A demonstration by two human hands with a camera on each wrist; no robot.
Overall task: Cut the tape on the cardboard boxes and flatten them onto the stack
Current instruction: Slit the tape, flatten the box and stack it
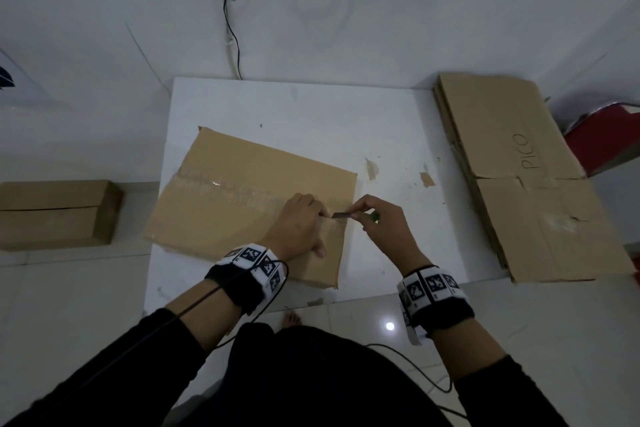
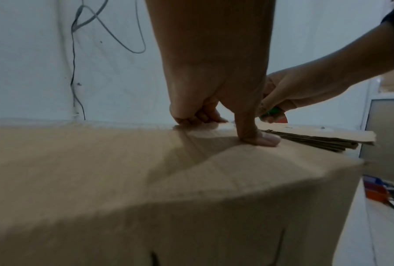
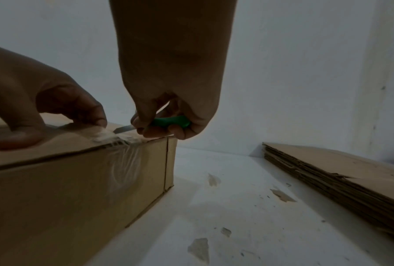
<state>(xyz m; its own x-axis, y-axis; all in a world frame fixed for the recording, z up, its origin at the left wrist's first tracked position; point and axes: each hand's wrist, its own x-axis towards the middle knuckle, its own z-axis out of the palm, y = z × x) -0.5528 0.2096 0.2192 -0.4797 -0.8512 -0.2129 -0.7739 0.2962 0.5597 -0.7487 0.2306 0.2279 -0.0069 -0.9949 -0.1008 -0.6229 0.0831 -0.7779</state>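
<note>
A closed cardboard box (image 1: 225,215) lies on the white table (image 1: 311,107), with clear tape (image 1: 214,184) along its top seam and down its right end (image 3: 123,154). My left hand (image 1: 322,232) rests on the box top near the right end. Its fingers are curled with their tips on the tape, and the thumb (image 2: 266,140) lies flat. My right hand (image 1: 360,217) grips a green-handled knife (image 3: 171,121). The blade (image 3: 123,129) lies at the tape on the box's top right edge, right beside the left fingertips. A stack of flattened boxes (image 1: 512,156) lies at the table's right side.
Another closed cardboard box (image 1: 55,215) sits to the left, below table level. A red object (image 1: 606,135) shows behind the stack. Cables (image 1: 232,28) hang on the white wall behind. Scraps of tape and cardboard (image 1: 427,179) dot the table between box and stack.
</note>
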